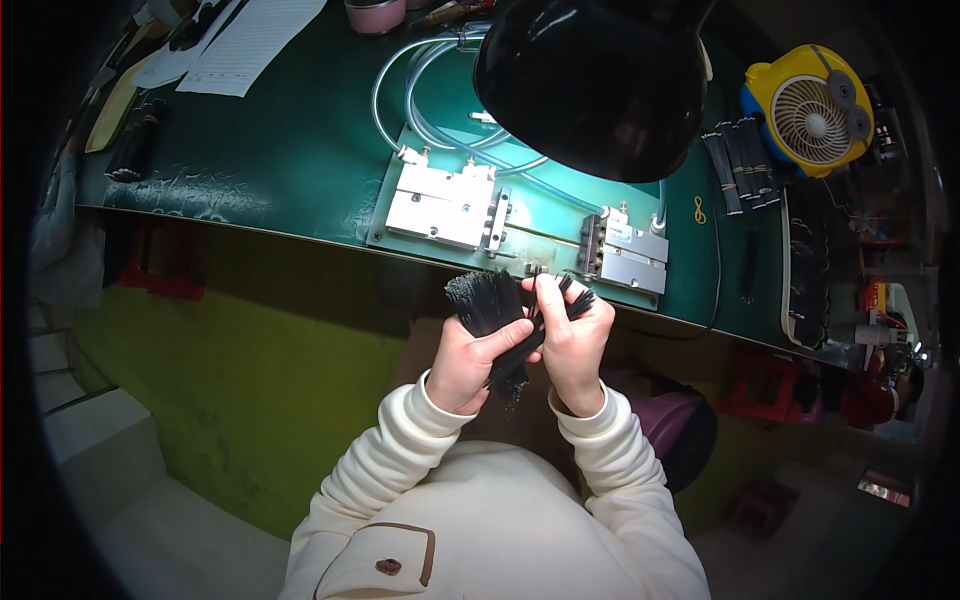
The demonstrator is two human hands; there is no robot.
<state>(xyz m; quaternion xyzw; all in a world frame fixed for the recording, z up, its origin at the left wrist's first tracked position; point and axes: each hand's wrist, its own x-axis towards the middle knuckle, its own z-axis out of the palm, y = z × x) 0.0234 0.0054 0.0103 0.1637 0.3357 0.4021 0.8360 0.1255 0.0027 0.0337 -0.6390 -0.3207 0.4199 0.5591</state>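
My left hand [468,362] grips a thick bundle of thin black strands [487,301], its cut ends fanned upward just below the green workbench's front edge. My right hand [574,340] is closed beside it, its fingertips pinching a few black strands [580,300] pulled off the bundle's right side. Both hands touch each other in front of my chest. The bundle's lower end hangs down between my wrists. Both cream sleeves come up from the bottom of the picture.
A metal clamping fixture [443,205] with a second block [628,255] sits on a green plate on the bench [270,150], clear hoses [420,80] looping behind. A black lamp shade [595,80] hangs overhead. A yellow fan [812,108], more black bundles [742,160] and papers [250,40] lie around.
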